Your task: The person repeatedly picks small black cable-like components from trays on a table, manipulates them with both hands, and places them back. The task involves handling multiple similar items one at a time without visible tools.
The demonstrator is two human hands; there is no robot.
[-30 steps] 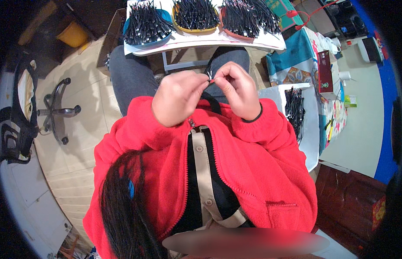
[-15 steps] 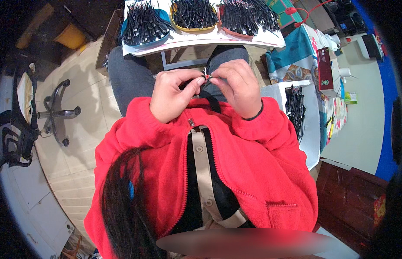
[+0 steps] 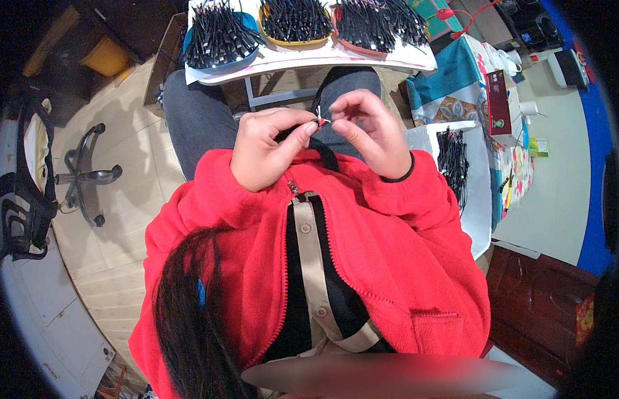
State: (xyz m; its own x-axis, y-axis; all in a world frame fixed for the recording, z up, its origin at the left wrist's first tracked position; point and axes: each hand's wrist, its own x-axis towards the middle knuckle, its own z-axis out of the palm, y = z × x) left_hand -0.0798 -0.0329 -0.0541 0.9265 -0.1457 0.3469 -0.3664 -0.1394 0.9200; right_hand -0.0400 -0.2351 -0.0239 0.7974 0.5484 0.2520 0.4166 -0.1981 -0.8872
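Observation:
Above my lap, my left hand (image 3: pixel 269 149) pinches a short black cable with red and white wire ends (image 3: pixel 320 122) between thumb and forefinger. The thin wire tips stick out past the fingertips, splayed in different directions. Just to the right of them is my right hand (image 3: pixel 372 133), its thumb and fingers apart and nothing seen between them. A gap shows between its fingertips and the wires. Most of the held cable is hidden by the left hand or lost against the dark clothing.
On the white table (image 3: pixel 256 71) ahead, bundles of black cables fill a blue tray (image 3: pixel 223 64), a yellow tray (image 3: pixel 296 42) and an orange-red tray (image 3: pixel 364 50). At my right, a white foam box (image 3: pixel 481 206) holds more black cables (image 3: pixel 452 166). A wheeled chair base (image 3: pixel 90 175) stands left.
My right hand has let go of the wires and drawn back to the right, its fingers parting. My left hand keeps its pinch in nearly the same place.

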